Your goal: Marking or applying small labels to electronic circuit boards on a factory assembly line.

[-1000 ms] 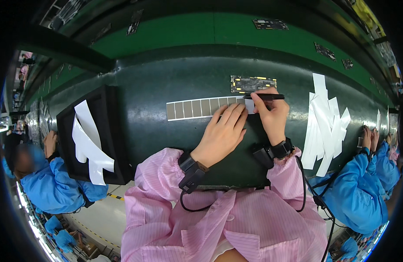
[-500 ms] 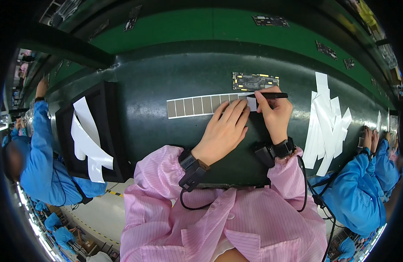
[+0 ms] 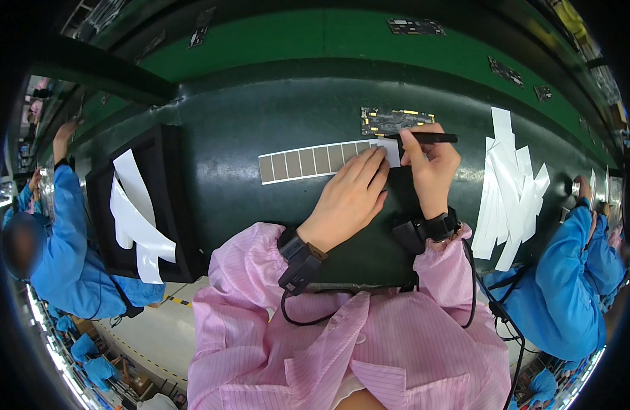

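Note:
A white strip of grey rectangular stickers lies across the dark green bench in front of me. My left hand rests flat on its right part, fingers stretched out, covering some of the stickers. My right hand is closed round a slim black pen-shaped tool beside the strip's bare white right end. The tool's tip is hard to make out; a small dark patch shows there by my thumb. Just beyond my right hand lies a black circuit board with gold-coloured parts, partly hidden by the fingers.
To the left, a black tray holds curled white backing strips. A pile of white strips lies on the right. Several circuit boards sit on the green surface beyond the bench. People in blue work on both sides.
My right hand has moved slightly right and away from the strip's stickers, carrying the tool. The strip's right end has shifted a little away from me; my left hand still presses on it.

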`<state>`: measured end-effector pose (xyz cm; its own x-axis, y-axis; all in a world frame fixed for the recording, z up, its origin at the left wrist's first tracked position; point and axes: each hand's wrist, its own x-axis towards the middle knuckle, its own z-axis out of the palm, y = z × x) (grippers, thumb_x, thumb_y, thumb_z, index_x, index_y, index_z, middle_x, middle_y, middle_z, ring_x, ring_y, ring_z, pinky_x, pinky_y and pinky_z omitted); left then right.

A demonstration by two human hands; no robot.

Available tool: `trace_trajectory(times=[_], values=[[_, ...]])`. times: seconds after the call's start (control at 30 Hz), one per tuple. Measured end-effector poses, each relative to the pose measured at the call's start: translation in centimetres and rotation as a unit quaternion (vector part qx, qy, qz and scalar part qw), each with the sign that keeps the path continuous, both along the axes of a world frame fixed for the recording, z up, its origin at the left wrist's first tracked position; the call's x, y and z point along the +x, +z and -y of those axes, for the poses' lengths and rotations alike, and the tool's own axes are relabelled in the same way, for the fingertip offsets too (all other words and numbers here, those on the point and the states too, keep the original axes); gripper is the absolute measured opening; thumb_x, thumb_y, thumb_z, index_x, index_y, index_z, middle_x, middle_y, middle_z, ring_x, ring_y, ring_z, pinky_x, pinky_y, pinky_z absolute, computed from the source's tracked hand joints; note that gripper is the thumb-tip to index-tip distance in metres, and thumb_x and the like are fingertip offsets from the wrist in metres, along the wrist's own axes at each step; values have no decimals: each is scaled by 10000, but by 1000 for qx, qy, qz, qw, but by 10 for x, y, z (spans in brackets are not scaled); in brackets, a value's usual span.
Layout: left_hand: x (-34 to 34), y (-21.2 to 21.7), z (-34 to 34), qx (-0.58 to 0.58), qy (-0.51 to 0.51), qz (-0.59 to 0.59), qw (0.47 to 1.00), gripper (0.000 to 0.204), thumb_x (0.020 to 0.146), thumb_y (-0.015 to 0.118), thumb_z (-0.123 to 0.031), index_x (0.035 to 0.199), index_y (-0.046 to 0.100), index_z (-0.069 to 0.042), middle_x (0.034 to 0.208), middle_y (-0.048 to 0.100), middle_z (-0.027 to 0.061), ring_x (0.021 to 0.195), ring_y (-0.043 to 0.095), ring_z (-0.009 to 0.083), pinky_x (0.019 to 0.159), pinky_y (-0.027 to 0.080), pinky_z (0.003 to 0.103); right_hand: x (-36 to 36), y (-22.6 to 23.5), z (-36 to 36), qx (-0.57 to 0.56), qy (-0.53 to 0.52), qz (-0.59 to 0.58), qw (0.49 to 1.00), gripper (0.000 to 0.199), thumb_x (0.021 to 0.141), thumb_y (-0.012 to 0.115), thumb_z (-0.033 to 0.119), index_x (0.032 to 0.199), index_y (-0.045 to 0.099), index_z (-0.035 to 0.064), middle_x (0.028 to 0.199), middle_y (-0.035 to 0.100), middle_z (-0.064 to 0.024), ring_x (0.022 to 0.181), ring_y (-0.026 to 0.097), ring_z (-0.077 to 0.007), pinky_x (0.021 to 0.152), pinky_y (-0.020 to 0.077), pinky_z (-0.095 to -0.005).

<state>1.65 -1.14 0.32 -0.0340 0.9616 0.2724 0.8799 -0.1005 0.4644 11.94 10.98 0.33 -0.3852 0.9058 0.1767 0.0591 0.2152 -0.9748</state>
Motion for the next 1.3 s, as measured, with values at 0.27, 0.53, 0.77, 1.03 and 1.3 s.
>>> trace_trajectory(times=[0.27,0.53,0.77,1.03,1.3], values=[[-18,6,-8,28,28,29,999,455,796,655,-132,1196,493,14,1290,445,165,1204,457,331,988,415,408,-9,1,-12,-78,4,-68,995,91,858,662,52,866,601,-16,689,595,-15,535,526,-47,481,397,-185],[-25,0,-8,11,17,29,999,472,788,662,-121,1201,483,21,1293,448,160,1210,459,317,984,424,392,-9,-5,-13,-114,-1,-70,991,89,854,664,49,870,600,-12,677,592,-1,529,514,-37,466,383,-180],[-26,-1,-8,13,22,30,999,468,777,664,-103,1195,489,14,1289,452,152,1199,471,314,969,437,390,-10,-4,-13,-106,20,-37,993,82,855,657,44,878,597,-7,676,580,-5,523,505,-39,468,377,-184],[-25,-1,-8,15,23,20,999,449,772,669,-104,1172,498,8,1279,455,149,1195,475,311,969,437,390,-11,-9,-15,-97,17,-41,994,83,838,671,35,857,610,-18,655,600,-1,512,510,-33,450,369,-190],[-25,-3,-8,10,27,0,1000,439,773,669,-118,1162,505,2,1282,455,144,1196,477,313,971,435,389,-11,-11,-15,-99,14,-40,994,83,840,669,34,858,606,-17,660,595,4,517,513,-28,454,380,-186]])
